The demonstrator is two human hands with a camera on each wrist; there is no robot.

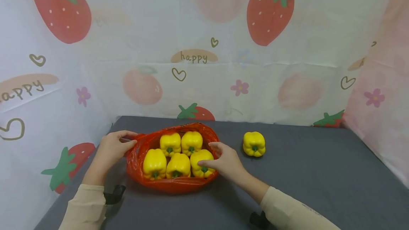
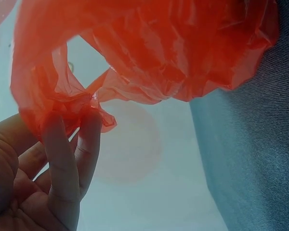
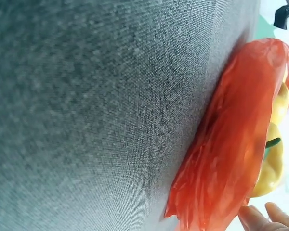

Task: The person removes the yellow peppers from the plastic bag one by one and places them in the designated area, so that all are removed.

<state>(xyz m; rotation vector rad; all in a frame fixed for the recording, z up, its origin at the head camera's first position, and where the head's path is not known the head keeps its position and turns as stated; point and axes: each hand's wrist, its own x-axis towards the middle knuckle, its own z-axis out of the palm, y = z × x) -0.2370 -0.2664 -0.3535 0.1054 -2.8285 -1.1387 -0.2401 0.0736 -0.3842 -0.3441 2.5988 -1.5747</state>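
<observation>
In the head view, a red plastic bag (image 1: 172, 186) lies with its mouth spread, and several yellow bell peppers (image 1: 178, 165) sit inside in two rows. At the bag's left end my left hand (image 1: 110, 150) pinches the gathered plastic; the left wrist view shows its fingertips on a bunched loop of the bag (image 2: 70, 103). My right hand (image 1: 228, 160) is at the right end, its thumb over the front right pepper (image 1: 202, 154) and its other fingers near the rim. In the right wrist view its fingers are spread apart beside the bag (image 3: 231, 139); contact with that pepper is unclear.
A single yellow bell pepper (image 1: 254, 144) stands on the dark grey table (image 1: 306, 180), right of the bag. Behind and at the sides hangs a white cloth (image 1: 204, 91) printed with strawberries and hearts. Dark straps are visible at both wrists.
</observation>
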